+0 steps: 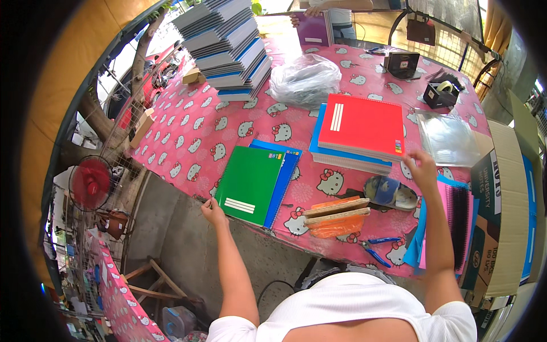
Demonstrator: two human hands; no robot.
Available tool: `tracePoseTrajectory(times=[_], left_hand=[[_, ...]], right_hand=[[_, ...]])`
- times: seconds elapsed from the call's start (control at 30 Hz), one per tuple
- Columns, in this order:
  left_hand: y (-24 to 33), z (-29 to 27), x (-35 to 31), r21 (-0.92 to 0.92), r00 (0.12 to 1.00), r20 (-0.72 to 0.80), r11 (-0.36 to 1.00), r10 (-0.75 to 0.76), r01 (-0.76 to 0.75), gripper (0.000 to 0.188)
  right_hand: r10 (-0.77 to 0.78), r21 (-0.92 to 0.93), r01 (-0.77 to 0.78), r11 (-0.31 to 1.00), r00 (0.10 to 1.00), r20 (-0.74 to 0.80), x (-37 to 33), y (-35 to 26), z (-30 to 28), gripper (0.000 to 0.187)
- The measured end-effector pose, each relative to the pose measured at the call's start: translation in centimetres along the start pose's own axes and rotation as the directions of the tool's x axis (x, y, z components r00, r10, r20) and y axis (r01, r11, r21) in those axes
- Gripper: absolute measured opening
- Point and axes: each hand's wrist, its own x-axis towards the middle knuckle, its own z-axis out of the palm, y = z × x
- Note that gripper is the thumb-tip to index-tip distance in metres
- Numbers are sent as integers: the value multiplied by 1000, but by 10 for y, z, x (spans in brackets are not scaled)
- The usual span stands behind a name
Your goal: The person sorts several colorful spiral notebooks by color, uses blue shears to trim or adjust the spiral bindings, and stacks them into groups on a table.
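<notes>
A green notebook (249, 183) lies over a blue notebook (289, 171) near the table's front edge, turned upside down so its title label is at the top. My left hand (214, 212) pinches the green notebook's lower left corner. To the right, a red spiral notebook (362, 126) tops a stack of blue-covered notebooks (348, 161). At its near right corner is my right hand (420, 169), fingers closed on the red cover's edge. The underside of that grip is hidden.
A tall notebook stack (233, 51) leans at the back left beside a clear plastic bag (306, 80). Orange-wrapped blocks (337, 219), blue-handled pliers (379, 251) and a cardboard box (501, 211) are near me. Across the table, another person's hands hold a purple notebook (314, 29).
</notes>
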Motion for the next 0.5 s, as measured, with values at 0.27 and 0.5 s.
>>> tracePoseTrajectory(times=[0.27, 0.5], left_hand=[[17, 57, -29, 293, 978, 126, 936, 166, -196, 19], [136, 124, -106, -115, 850, 524, 993, 50, 13, 34]], right_hand=[[533, 29, -540, 841, 837, 127, 89, 65, 56, 46], [326, -390, -302, 870, 945, -5, 104, 103, 44, 47]])
